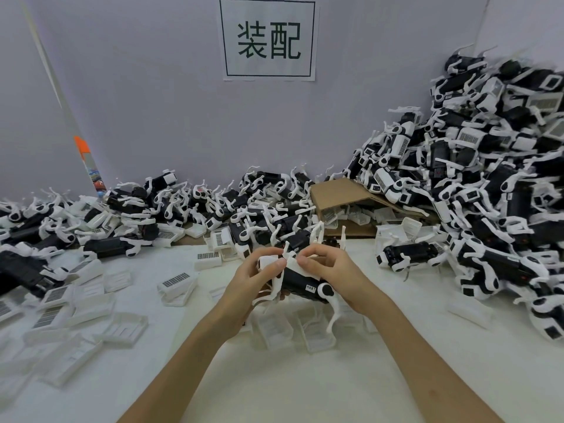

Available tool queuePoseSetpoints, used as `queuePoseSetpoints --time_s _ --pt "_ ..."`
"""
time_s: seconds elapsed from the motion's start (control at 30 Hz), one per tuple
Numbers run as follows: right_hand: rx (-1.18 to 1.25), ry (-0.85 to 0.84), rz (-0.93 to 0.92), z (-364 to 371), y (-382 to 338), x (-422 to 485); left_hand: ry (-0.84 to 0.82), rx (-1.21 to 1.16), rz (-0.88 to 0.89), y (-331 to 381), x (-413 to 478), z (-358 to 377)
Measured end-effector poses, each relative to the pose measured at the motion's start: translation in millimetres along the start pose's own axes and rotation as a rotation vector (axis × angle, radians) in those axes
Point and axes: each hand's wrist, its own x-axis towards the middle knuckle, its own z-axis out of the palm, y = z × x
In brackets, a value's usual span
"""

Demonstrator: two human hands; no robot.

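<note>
Above the middle of the white table I hold a black-and-white toy robot dog [305, 283], its black body lying across both hands and a white leg hanging down at the right. My left hand [259, 276] grips a white plastic cover piece [268, 262] against the toy's left end, thumb on top. My right hand [329, 267] curls round the toy's upper side and pinches the white part at the top with thumb and forefinger. The fingertips of both hands nearly meet there.
A tall heap of the same toy dogs [476, 178] fills the right side, and a lower heap [137, 215] runs along the back left. White covers with barcode labels [76, 300] lie scattered at the left and under my hands. An open cardboard box [338, 196] lies behind.
</note>
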Motion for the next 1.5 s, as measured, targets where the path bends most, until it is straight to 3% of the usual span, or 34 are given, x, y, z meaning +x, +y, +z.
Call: queuePoseSetpoints --time_s 0.63,0.9,1.03,1.13,1.2,1.27,1.33,1.5 --pt "0.218 -0.119 0.145 -6.5 -13.0 -5.9 -0.060 -0.118 -0.005 6.1 -3.9 -1.3" --pt "0.355 -0.417 0.393 -8.5 -14.2 -13.7 -0.144 -0.068 0.068 9.6 -8.2 -3.7" --pt "0.330 -0.543 0.367 -10.8 -12.6 -12.7 -0.152 -0.055 0.080 8.9 -8.4 -5.8" --pt "0.371 -0.463 0.301 -11.6 -11.2 -10.6 -0.053 0.008 0.113 8.8 -5.5 -2.6" --pt "0.396 -0.372 0.211 -11.0 -9.0 -6.9 0.112 0.092 0.173 7.2 -0.7 -1.2" --pt "0.427 -0.232 0.137 -8.7 -6.9 -1.9 0.309 0.170 0.192 5.4 2.4 -2.5" --pt "0.468 -0.071 0.087 -4.9 -5.7 1.5 0.393 0.167 0.170 5.4 3.4 -5.8" --pt "0.218 0.161 -0.052 3.7 -0.5 2.1 0.161 0.188 0.128 7.0 2.5 -3.9"
